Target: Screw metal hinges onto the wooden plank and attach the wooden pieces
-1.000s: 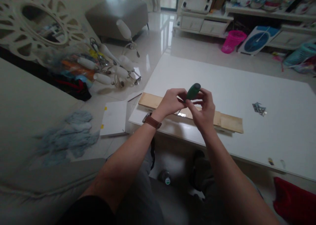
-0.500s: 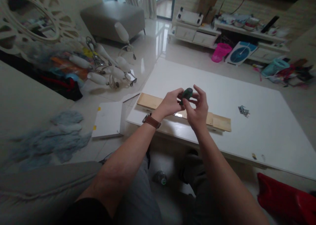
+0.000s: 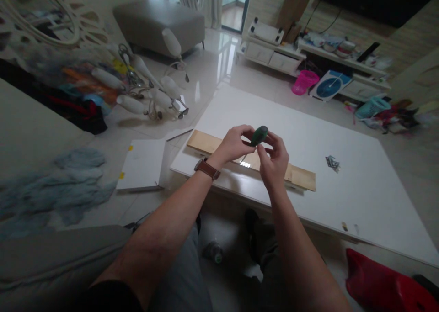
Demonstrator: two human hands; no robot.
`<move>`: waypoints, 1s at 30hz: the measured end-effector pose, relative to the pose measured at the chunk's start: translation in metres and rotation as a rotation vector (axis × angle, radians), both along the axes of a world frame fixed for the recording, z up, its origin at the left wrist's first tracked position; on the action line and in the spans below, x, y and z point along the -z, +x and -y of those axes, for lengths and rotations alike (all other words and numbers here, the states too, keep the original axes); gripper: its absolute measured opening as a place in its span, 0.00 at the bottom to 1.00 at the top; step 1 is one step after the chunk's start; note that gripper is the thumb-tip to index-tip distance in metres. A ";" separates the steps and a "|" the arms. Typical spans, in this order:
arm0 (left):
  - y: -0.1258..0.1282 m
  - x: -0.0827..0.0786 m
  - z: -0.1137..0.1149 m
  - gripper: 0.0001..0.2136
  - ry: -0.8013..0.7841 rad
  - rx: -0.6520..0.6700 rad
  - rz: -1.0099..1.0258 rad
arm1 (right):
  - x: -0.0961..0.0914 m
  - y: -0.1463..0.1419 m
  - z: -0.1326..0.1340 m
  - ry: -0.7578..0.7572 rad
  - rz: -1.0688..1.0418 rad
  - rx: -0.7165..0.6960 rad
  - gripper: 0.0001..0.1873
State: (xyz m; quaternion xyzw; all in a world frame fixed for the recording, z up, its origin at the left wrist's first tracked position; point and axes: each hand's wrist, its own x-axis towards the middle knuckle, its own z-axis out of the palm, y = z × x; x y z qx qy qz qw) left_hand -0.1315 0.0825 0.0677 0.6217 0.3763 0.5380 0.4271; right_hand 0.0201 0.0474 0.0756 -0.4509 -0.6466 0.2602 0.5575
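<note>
Over the white panel (image 3: 346, 143), a screwdriver (image 3: 259, 135) with a green handle and dark end cap is tilted, its handle up towards the camera. My left hand (image 3: 236, 143), with a brown-strapped watch on the wrist, closes its thumb and fingers on the handle. My right hand (image 3: 275, 159) pinches the same handle from the right side. Below both hands lies a long, light wooden strip (image 3: 204, 141) along the panel's near edge. A small shiny metal piece (image 3: 245, 164) shows on the strip; the screwdriver's tip is too blurred to make out.
A small pile of metal parts (image 3: 332, 163) lies on the panel at right, and a small brass-coloured piece (image 3: 344, 226) near its edge. A white board (image 3: 142, 163) and a lamp (image 3: 161, 92) are at left. A red object (image 3: 384, 280) stands at lower right, a bottle (image 3: 215, 251) on the floor.
The view has shifted slightly. Both hands stay at the screwdriver; its green handle now shows more, and my right fingers have closed in nearer to it.
</note>
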 end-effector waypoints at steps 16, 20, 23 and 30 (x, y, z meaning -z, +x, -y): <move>0.006 0.003 -0.011 0.16 0.070 -0.004 -0.074 | 0.008 0.007 -0.015 -0.068 -0.102 0.006 0.22; 0.009 0.005 -0.014 0.19 0.066 0.037 -0.022 | 0.006 0.012 -0.014 -0.069 -0.054 -0.058 0.23; 0.008 0.004 -0.012 0.19 0.067 0.037 -0.012 | 0.004 0.016 -0.013 -0.065 -0.046 -0.087 0.24; 0.006 -0.001 -0.002 0.15 0.064 0.009 -0.016 | 0.009 0.016 -0.011 -0.144 -0.018 -0.125 0.25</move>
